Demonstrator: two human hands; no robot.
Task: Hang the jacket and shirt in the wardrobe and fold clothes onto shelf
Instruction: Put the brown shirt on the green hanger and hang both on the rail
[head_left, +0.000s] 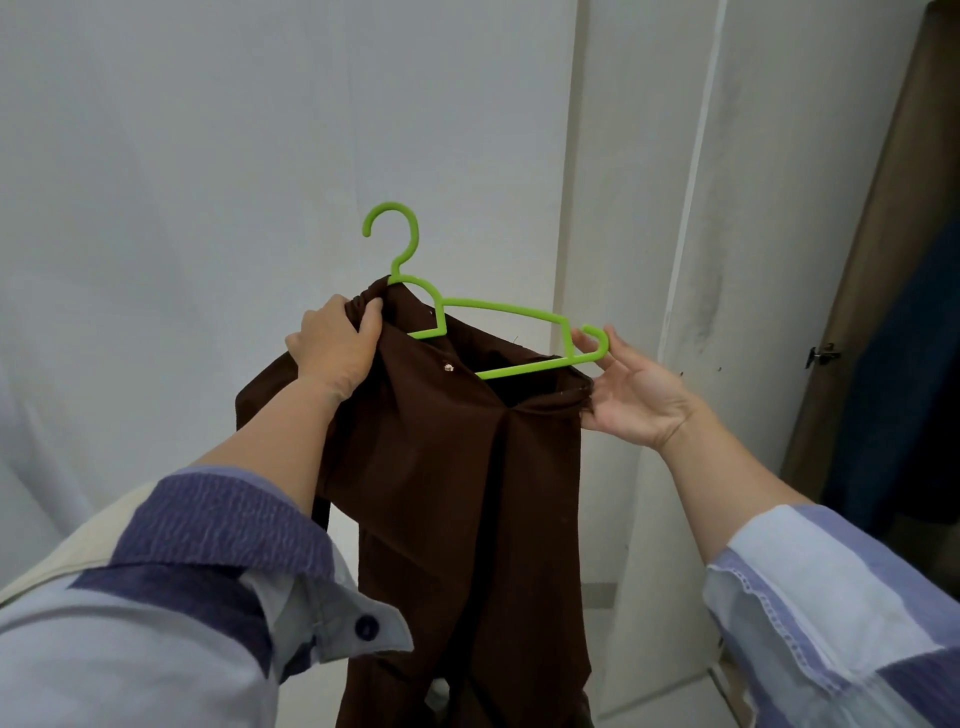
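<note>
Left grip (335, 345): fingers curled over a bunched fold of the dark brown woven shirt (457, 467) at its collar end, beside the neck of the hanger. Right grip (631, 389): palm turned up, thumb and fingertips pinching the far shoulder tip of the bright green plastic hanger (498, 332) together with the brown cloth just below it. Ordered by size, the pale wall and the white wardrobe door panel (649, 208) fill the background; a brown wooden door edge (883, 260) with a small metal latch stands at the right, and dark blue fabric shows in the gap beside it, though whether that gap is the wardrobe interior cannot be told. Next in size, the shirt hangs in mid-air between the two hands, its body falling out of view at the bottom; one small pale button shows near the collar. The hanger sits partly inside the neck opening, its left arm under cloth, its right arm and hook bare. Step in hand, as judged: seating the shirt on the hanger. The next move calls for drawing the right shoulder over the exposed hanger arm, then carrying the hook to a rail. No rail, shelf or wardrobe contents can be made out.
</note>
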